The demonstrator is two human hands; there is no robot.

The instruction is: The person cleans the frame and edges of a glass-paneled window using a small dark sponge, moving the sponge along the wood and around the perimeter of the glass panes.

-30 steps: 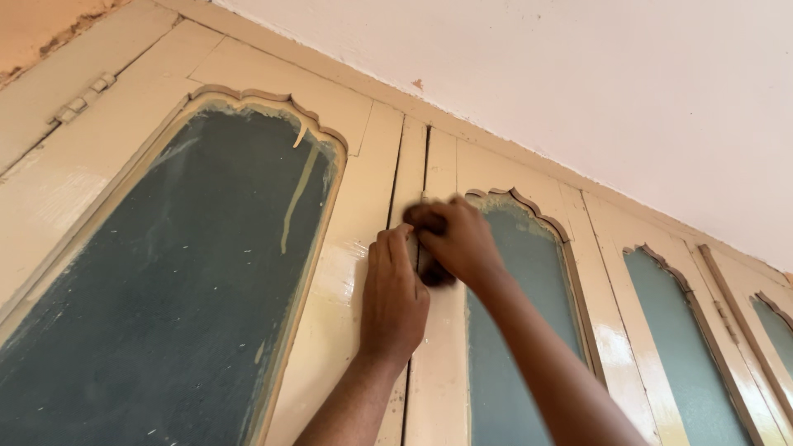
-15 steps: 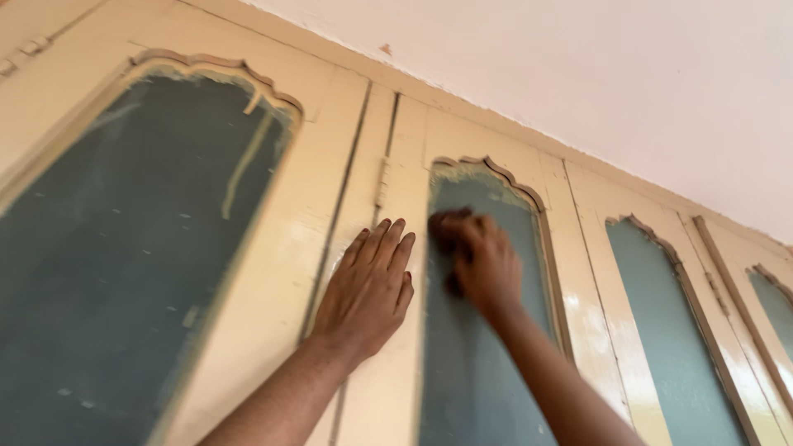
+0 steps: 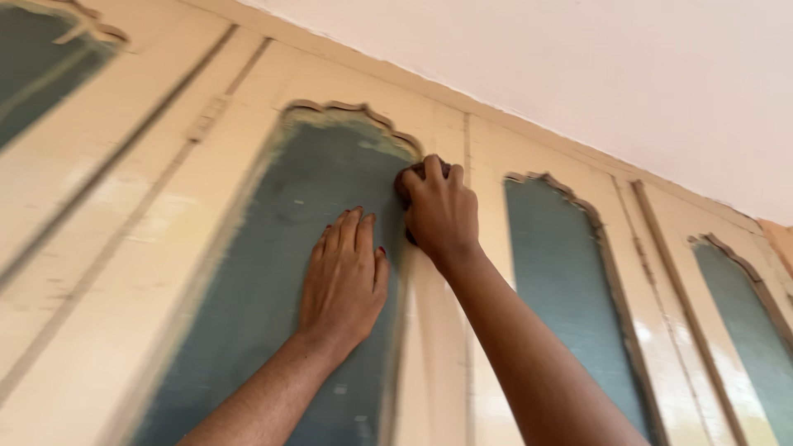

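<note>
My right hand (image 3: pixel 440 213) has its fingers curled tight around a small dark pad (image 3: pixel 410 180), mostly hidden, pressed against the upper right edge of the grey-green arched glass panel (image 3: pixel 281 272). My left hand (image 3: pixel 344 277) lies flat and open on that same panel, just below. I count four such panels in cream frames.

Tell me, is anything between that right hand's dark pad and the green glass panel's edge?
Nothing visible: the right hand presses the dark pad against the green glass panel's upper right edge. The left hand lies flat lower down.
</note>
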